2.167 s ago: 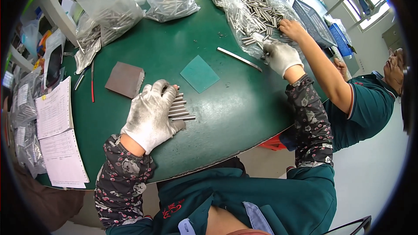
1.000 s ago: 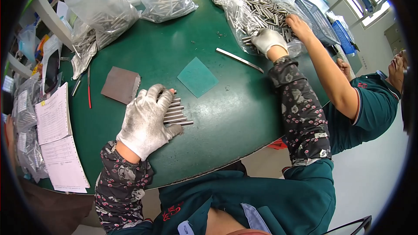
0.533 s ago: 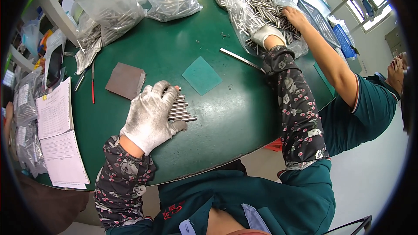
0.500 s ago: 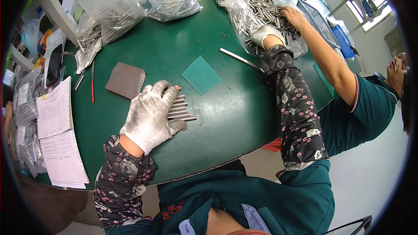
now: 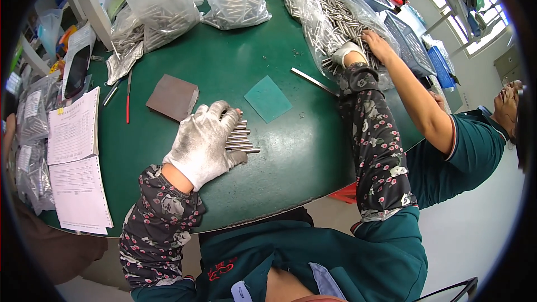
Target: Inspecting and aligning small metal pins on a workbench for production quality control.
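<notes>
My left hand (image 5: 202,142), in a soiled white glove, lies over a row of thin metal rods (image 5: 239,138) on the green table. Its thumb and fingers curl round the row, and the rods' ends stick out to the right. My right hand (image 5: 345,53), gloved too, reaches into an open clear plastic bag (image 5: 309,8) full of metal rods (image 5: 339,15); its fingers are hidden there. A co-worker's bare hand (image 5: 380,46) rests on the rods in the same bag. Close to my left hand are a brown block (image 5: 172,97) and a green square sheet (image 5: 268,99).
A flat metal strip (image 5: 314,81) lies near my right forearm. Two clear bags of rods (image 5: 159,14) (image 5: 238,8) stand at the back. Papers (image 5: 75,156), a red thin tool (image 5: 128,100) and a phone (image 5: 77,71) are on the left. Blue baskets (image 5: 408,45) stand back right.
The view has shifted slightly, so the tabletop things appear farther right. My left hand stays round the rods and my right hand stays in the bag. The co-worker's other hand now shows.
</notes>
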Motion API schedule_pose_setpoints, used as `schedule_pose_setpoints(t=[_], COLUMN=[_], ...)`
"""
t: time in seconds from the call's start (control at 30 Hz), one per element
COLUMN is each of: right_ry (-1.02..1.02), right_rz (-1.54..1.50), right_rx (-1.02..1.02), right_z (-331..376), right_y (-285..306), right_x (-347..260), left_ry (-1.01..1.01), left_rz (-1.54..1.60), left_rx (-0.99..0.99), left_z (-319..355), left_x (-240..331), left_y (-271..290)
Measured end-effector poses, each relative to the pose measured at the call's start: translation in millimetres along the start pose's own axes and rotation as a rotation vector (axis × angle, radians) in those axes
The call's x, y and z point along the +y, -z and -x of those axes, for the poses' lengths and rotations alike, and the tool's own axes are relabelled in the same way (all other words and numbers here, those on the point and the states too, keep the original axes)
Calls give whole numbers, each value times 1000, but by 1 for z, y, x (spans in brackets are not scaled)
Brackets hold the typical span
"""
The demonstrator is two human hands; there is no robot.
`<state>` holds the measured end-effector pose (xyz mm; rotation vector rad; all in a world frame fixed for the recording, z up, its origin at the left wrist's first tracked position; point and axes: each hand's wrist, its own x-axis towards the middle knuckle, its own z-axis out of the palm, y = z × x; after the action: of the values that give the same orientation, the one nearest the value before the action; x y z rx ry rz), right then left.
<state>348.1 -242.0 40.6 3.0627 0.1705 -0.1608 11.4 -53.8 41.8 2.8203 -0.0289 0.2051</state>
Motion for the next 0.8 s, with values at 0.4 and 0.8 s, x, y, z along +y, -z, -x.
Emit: schedule_pose_setpoints(t=[0.4,0.8], right_ry=[854,956], right_rz=[2,150], right_rx=[416,289], right_z=[54,54], right_y=[9,-4], right_x=[14,5], left_ry=[-9,5], left_rz=[4,-23], left_rx=[15,1], left_z=[1,-2], left_x=[-2,0], left_y=[-2,-2])
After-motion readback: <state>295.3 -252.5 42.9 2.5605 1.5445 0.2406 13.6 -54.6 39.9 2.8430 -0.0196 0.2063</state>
